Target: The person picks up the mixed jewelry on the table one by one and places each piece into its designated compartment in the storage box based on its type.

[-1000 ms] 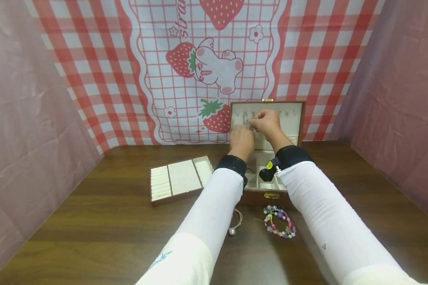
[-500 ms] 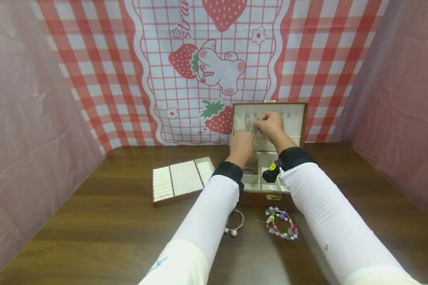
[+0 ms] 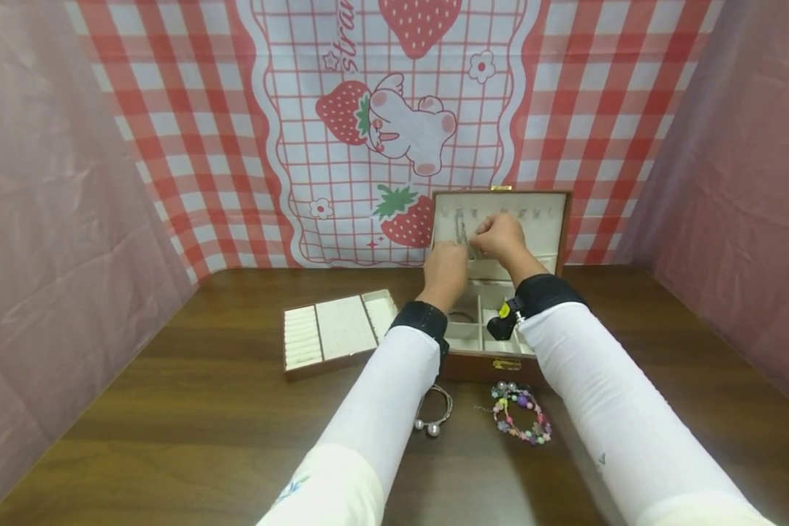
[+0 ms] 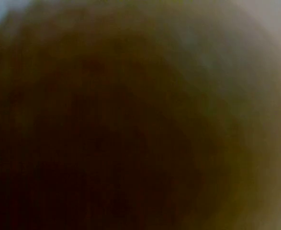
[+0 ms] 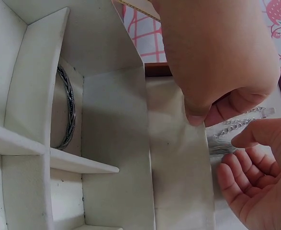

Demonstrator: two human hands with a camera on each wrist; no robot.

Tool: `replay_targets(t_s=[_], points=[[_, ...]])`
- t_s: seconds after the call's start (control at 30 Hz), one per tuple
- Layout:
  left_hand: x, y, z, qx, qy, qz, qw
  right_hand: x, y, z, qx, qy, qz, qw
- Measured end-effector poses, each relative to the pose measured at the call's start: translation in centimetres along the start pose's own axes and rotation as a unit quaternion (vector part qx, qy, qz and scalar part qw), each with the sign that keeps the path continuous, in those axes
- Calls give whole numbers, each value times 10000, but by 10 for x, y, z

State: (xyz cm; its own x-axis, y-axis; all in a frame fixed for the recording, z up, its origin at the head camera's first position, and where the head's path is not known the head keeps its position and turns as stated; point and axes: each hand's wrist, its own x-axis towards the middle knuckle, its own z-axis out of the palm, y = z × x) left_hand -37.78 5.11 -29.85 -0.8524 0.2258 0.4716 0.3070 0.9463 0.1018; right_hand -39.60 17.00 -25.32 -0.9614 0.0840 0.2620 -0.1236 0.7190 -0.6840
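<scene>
A brown jewellery box (image 3: 467,367) stands open, its cream-lined lid upright. From a hook inside the lid hangs a silver chain necklace (image 5: 233,128). My left hand (image 3: 446,272) pinches the edge of the lid's fabric pocket (image 5: 178,143), thumb on the outer face. Beside it, my right hand (image 3: 502,237) has its fingers curled, thumb and forefinger pinching the necklace's fine silvery strands at the pocket's mouth. A dark braided bracelet (image 5: 69,105) lies in one compartment of the box. The left wrist view is dark and blurred.
Left of the box lies a lift-out tray (image 3: 329,363) with ring rolls. In front of the box are a bangle with pearl-like ends (image 3: 436,425) and a colourful beaded bracelet (image 3: 506,426). A checked cloth (image 3: 585,131) hangs close behind the lid.
My right hand has come down slightly along the lid with the necklace. The left hand has dropped a little, towards the pocket. The head view has shifted slightly.
</scene>
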Motion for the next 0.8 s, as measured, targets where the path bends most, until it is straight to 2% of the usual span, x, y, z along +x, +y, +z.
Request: replay_targets(t_s=[0.23,0.6,0.8], points=[[2,0,0,-38,-49,-26,10000,1,2,-2,-75,-108,-59,9999],[7,-1,-3,-44,-234,-100,9997,-1,6,-3,-184,11,-295,9994],[8,0,-2,99,-248,17,9996,-4,10,-3,-154,-16,-259,9995]])
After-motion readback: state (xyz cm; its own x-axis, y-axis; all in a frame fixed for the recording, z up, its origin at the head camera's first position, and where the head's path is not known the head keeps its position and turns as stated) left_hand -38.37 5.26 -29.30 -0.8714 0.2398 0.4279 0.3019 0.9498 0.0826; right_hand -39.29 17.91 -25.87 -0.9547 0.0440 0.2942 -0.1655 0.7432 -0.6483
